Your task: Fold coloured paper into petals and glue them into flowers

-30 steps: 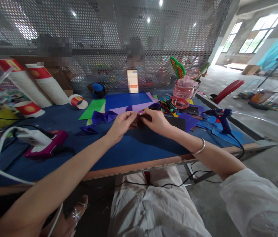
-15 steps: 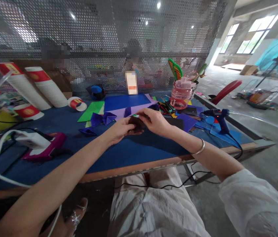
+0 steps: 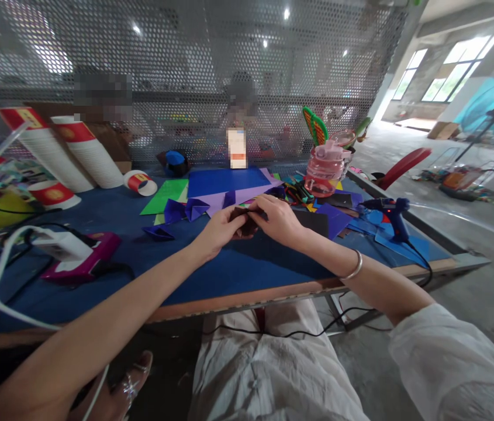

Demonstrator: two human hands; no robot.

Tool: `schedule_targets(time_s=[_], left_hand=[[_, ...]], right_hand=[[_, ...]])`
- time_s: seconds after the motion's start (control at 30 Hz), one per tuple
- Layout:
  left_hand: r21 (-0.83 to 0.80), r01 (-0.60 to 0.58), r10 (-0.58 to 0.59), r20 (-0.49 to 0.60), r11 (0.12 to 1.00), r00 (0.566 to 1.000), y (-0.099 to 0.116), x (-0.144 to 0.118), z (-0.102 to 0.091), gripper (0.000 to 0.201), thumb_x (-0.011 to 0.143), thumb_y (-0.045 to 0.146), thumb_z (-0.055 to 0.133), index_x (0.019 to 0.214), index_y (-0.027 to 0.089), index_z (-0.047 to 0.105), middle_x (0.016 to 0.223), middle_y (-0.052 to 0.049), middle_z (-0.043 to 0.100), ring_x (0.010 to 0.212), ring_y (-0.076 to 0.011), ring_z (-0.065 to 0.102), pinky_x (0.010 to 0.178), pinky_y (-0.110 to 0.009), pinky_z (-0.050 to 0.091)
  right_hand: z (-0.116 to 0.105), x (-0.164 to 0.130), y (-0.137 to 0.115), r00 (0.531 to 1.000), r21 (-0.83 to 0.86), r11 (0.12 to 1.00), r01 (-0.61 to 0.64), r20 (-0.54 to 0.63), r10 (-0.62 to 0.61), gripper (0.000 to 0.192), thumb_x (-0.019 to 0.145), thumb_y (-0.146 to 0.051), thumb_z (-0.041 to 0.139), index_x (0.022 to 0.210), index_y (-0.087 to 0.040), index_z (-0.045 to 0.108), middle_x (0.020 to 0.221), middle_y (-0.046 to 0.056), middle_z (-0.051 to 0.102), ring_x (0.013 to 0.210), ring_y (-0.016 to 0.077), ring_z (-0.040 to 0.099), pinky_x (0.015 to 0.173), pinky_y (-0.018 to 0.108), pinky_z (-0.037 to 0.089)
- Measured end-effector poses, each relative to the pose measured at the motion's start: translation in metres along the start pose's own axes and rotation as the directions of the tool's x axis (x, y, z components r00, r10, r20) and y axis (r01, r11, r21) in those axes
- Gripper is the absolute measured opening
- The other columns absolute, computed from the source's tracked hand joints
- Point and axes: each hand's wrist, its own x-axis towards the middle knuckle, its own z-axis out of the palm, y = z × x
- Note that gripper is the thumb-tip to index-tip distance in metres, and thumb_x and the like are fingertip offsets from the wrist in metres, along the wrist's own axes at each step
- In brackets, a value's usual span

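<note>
Above the blue tabletop (image 3: 203, 280), both my hands hold a small dark brown piece of folded paper (image 3: 247, 227). My left hand (image 3: 219, 233) pinches its left side with thumb and fingers. My right hand (image 3: 280, 220) bends over from the right, its fingertips closed on the upper edge. Much of the paper is hidden behind the fingers. Left of the hands lie several folded purple paper pieces (image 3: 196, 209). Beyond them are a lilac sheet (image 3: 215, 203), a blue sheet (image 3: 211, 182) and a green sheet (image 3: 166, 196). A black sheet (image 3: 315, 223) lies beside my right hand.
On the right are a blue glue gun (image 3: 394, 215) with a cord and a pink bottle (image 3: 322, 175). Stacked paper cups (image 3: 93, 161) lean at the back left, near a magenta-and-white power strip (image 3: 82, 257) with cables. A perforated metal panel (image 3: 176, 64) borders the far side.
My right fingertips have come down onto the dark paper's upper edge, and both hands are closer together. The view has shifted slightly.
</note>
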Motion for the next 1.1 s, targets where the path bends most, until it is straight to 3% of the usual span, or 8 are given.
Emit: schedule_targets(time_s=[0.2,0.37,0.5,0.57,0.63,0.83,1.1], left_hand=[[0.225,-0.167,0.19,-0.083,0.96,0.978,-0.001,0.003,-0.002,0.001,0.085,0.017,0.063,0.083,0.016,0.064,0.054,0.004,0.061,0.046,-0.0129,0.058,0.05,-0.024,0.05],[0.355,-0.235,0.283,-0.089,0.905,0.955,-0.001,0.003,-0.004,0.003,0.082,0.016,0.063,0.081,0.017,0.066,0.053,0.004,0.062,0.046,-0.0129,0.059,0.051,-0.023,0.047],[0.415,-0.277,0.327,-0.054,0.867,0.944,0.0,0.001,-0.003,0.007,0.08,0.013,0.062,0.077,0.018,0.067,0.052,0.004,0.063,0.048,-0.0128,0.059,0.052,-0.023,0.047],[0.406,-0.277,0.32,-0.039,0.871,0.947,0.0,0.001,-0.002,0.007,0.079,0.013,0.062,0.077,0.017,0.067,0.053,0.004,0.064,0.048,-0.0131,0.06,0.052,-0.023,0.047],[0.367,-0.258,0.291,-0.036,0.894,0.956,0.001,0.001,-0.002,0.006,0.08,0.014,0.063,0.077,0.017,0.066,0.054,0.003,0.064,0.048,-0.0137,0.061,0.051,-0.023,0.048],[0.244,-0.193,0.226,-0.114,0.95,0.967,0.0,0.004,-0.003,0.006,0.079,0.015,0.065,0.074,0.017,0.064,0.053,0.004,0.061,0.047,-0.012,0.058,0.053,-0.024,0.048],[0.197,-0.193,0.215,-0.1,0.961,0.971,-0.001,0.001,-0.003,0.011,0.075,0.025,0.073,0.078,0.016,0.068,0.059,0.001,0.066,0.053,-0.0134,0.06,0.058,-0.026,0.049]], right_hand=[[-0.002,0.001,-0.002,0.999,0.107,0.994,-0.03,-0.017,0.032,0.008,0.092,-0.014,0.062,0.087,-0.018,0.067,0.088,0.006,0.071,0.081,0.0175,0.064,0.074,0.029,0.046],[-0.005,0.003,-0.009,0.979,0.296,0.936,-0.192,-0.013,0.205,0.006,0.086,-0.021,0.069,0.082,-0.018,0.069,0.083,0.004,0.072,0.076,0.0155,0.062,0.072,0.028,0.047],[-0.005,0.004,-0.005,0.912,0.513,0.76,-0.398,0.132,0.388,0.021,0.079,-0.037,0.075,0.075,-0.018,0.068,0.072,0.002,0.07,0.068,0.0159,0.061,0.068,0.029,0.047],[-0.004,0.005,-0.002,0.874,0.605,0.639,-0.475,0.237,0.425,0.032,0.074,-0.047,0.078,0.073,-0.017,0.065,0.068,0.002,0.067,0.065,0.0157,0.06,0.066,0.03,0.047],[-0.003,0.005,0.0,0.866,0.637,0.595,-0.49,0.275,0.418,0.039,0.073,-0.054,0.076,0.073,-0.017,0.064,0.067,0.001,0.065,0.063,0.0141,0.057,0.064,0.029,0.046],[-0.005,0.005,-0.004,0.929,0.421,0.829,-0.368,0.121,0.351,0.037,0.095,-0.048,0.053,0.076,-0.018,0.061,0.068,-0.002,0.06,0.066,0.0119,0.05,0.063,0.026,0.038],[-0.005,0.004,-0.007,0.946,0.286,0.902,-0.323,0.094,0.309,0.02,0.095,-0.031,0.061,0.081,-0.017,0.063,0.076,0.001,0.07,0.069,0.0133,0.058,0.068,0.026,0.042]])
